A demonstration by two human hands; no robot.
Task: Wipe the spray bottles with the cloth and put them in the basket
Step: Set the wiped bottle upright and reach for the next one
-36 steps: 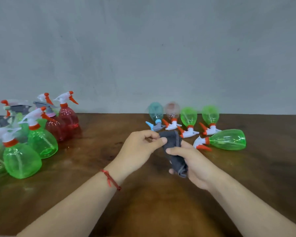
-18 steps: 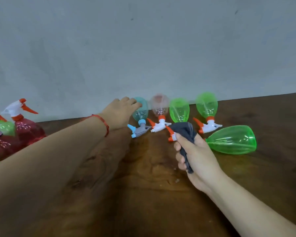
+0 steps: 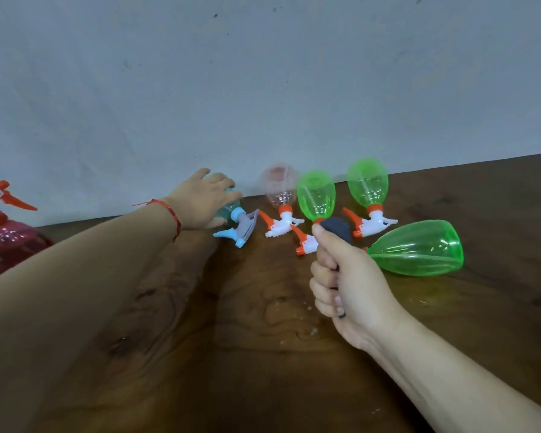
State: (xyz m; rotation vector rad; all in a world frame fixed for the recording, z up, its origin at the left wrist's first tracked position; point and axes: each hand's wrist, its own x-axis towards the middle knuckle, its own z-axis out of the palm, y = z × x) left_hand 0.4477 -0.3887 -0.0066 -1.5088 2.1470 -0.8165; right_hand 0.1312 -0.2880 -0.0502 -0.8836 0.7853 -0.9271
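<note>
Since it reached forward, left hand [image 3: 200, 200] now wraps teal bottle [image 3: 228, 210] | right hand [image 3: 347, 276] clenches cloth [image 3: 336, 231]

in front of me a pale grey wall [image 3: 263, 73], flecked with small dark marks, meets the far edge of my dark brown wooden table [image 3: 231, 370].
</note>
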